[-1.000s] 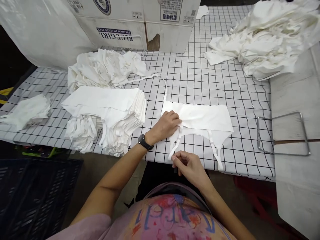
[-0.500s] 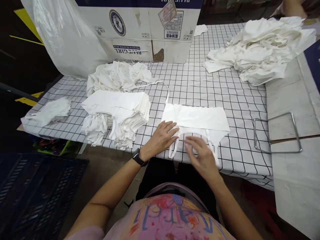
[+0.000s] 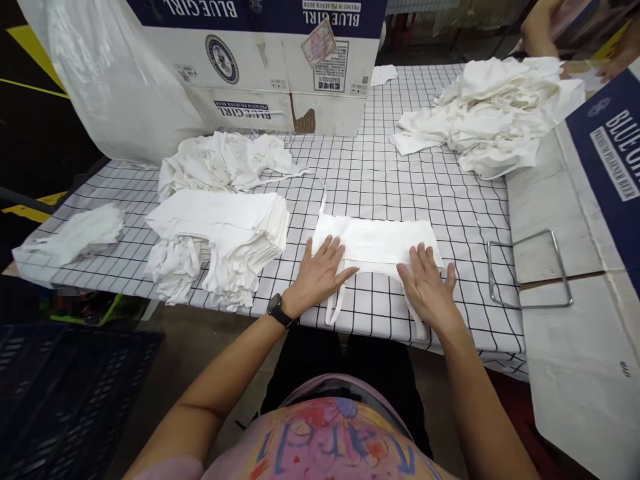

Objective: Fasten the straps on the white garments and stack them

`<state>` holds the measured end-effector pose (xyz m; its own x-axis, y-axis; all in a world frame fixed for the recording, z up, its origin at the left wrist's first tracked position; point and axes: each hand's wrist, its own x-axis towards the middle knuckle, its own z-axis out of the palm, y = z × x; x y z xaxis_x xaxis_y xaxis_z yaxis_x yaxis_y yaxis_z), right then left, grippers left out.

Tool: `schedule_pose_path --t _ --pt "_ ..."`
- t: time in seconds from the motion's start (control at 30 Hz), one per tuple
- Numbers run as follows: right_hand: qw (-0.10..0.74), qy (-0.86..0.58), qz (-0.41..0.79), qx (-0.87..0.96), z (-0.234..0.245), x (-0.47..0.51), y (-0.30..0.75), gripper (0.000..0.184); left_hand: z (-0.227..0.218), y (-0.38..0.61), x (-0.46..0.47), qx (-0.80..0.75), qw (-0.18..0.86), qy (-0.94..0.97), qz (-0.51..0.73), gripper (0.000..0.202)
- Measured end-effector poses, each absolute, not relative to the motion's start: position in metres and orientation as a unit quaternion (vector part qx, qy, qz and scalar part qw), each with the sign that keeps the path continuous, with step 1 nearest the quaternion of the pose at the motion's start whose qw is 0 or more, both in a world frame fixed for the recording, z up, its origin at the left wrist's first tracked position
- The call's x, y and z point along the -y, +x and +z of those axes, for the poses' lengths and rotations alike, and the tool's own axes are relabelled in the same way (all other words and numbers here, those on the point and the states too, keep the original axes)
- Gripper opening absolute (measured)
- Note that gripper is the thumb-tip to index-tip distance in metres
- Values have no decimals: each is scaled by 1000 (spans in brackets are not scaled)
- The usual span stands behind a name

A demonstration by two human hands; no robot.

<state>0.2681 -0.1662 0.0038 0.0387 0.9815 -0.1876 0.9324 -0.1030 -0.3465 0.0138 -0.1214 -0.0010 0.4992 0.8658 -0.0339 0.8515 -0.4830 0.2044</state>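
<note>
A white strappy top (image 3: 377,240) lies flat on the checked tablecloth, its straps pointing toward me and one thin strap trailing away at its far left corner. My left hand (image 3: 323,277) rests on its left end with fingers spread. On the right end lies my right hand (image 3: 427,287), palm down and fingers stretched out. Both hands touch the fabric without gripping it. To the left stands a neat stack of folded white tops (image 3: 220,220), with straps bunched at the near side.
Behind the stack is a loose white heap (image 3: 225,160); another garment (image 3: 80,230) lies far left. A beer carton (image 3: 280,73) and plastic bag stand at the back. Right are a larger garment pile (image 3: 495,113), a metal wire frame (image 3: 530,270) and cardboard flaps. Another person's arm (image 3: 543,30) shows top right.
My right hand has moved right and come down flat on the top's right end. My left hand has stayed on the left end. The camera view has shifted slightly.
</note>
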Motion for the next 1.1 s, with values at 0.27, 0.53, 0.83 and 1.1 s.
schedule_pose_path --t 0.27,0.53,0.83,1.1 --pt "76 -643 189 738 -18 156 266 74 -9 2 56 -590 96 800 55 65" --pt "56 -632 199 747 0 121 234 76 -15 23 56 -435 113 887 104 56" --pt "18 -712 162 683 -12 95 285 79 -25 9 56 -504 147 847 82 74" --pt "88 -723 166 665 -25 95 316 74 -18 -7 65 -563 154 809 70 65"
